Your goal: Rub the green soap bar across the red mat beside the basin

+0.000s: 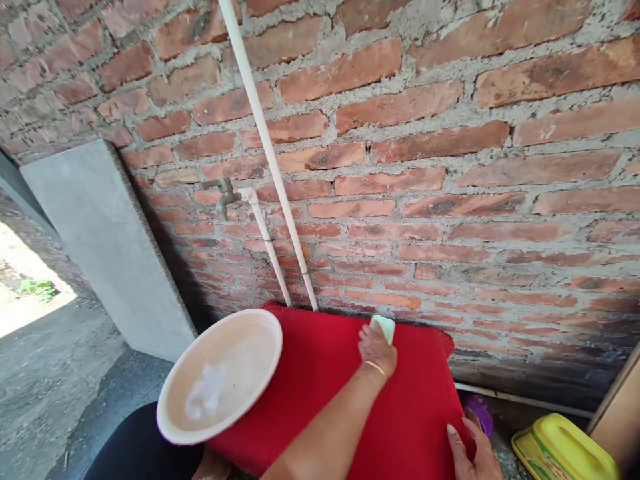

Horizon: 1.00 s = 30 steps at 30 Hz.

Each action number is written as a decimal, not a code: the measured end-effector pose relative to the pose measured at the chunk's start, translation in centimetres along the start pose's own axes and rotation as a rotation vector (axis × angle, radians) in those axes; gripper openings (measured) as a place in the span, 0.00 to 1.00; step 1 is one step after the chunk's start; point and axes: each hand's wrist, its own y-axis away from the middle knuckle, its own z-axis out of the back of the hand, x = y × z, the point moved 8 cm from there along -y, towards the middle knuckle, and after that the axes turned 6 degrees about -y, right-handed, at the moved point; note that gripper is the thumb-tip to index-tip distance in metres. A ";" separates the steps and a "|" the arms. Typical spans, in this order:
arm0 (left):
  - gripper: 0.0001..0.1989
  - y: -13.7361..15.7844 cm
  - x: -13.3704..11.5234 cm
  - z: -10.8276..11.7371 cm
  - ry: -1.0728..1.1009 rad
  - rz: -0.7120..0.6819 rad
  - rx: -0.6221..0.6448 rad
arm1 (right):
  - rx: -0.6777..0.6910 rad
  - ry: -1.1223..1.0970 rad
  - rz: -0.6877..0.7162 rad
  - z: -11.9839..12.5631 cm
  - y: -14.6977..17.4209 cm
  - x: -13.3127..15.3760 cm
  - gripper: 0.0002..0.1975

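A red cloth [330,373] lies spread over a flat, low surface against the brick wall. Near its far edge, my left hand [377,348] is closed round a pale green block [384,327], perhaps a bar of soap or a brush; its underside is hidden. A thin gold bangle circles that wrist. At the cloth's right front edge rests my right hand [473,453], its thumb and fingers apart and nothing seen in it. Left of the cloth, a cream basin [267,347] sits tilted, holding a white patch that looks like suds.
A metal tap [227,197] and a tall white pipe [265,140] run along the brick wall [425,180]. On the left leans a grey slab [115,247]. At lower right are a yellow jug [565,447] and a purple item [480,412] on the floor.
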 end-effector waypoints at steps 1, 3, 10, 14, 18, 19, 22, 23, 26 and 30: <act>0.41 1.2 -3.2 -1.4 0.016 -0.110 0.070 | 0.000 -0.010 0.000 0.0 0.0 -0.1 0.51; 0.42 3.8 -7.9 -3.5 0.076 -0.313 0.224 | -0.002 -0.023 0.001 0.1 -0.1 -0.3 0.50; 0.34 3.4 2.0 2.3 0.035 -0.225 0.010 | -0.002 0.062 -0.008 0.3 -0.1 0.3 0.50; 0.30 1.0 15.4 6.2 -0.118 0.106 -0.163 | 0.021 0.103 0.000 -0.1 0.1 0.8 0.52; 0.28 0.8 18.9 5.6 -0.132 0.243 -0.197 | 0.015 0.069 0.024 -0.2 0.1 0.8 0.50; 0.29 1.1 17.5 4.9 -0.128 0.219 -0.196 | 0.010 0.057 0.025 -0.2 0.1 0.7 0.49; 0.31 2.7 9.5 2.1 -0.086 0.062 -0.153 | -0.004 0.014 0.024 0.0 -0.1 0.1 0.46; 0.33 3.6 6.4 1.0 -0.063 0.005 -0.120 | -0.008 -0.005 0.026 0.1 -0.2 0.0 0.45; 0.37 7.1 -2.8 -2.3 0.063 -0.233 0.089 | -0.008 -0.070 0.026 0.3 -0.5 -0.5 0.41; 0.38 10.4 -7.4 -3.4 0.188 -0.451 0.293 | 0.004 -0.095 0.000 0.5 -0.7 -1.0 0.38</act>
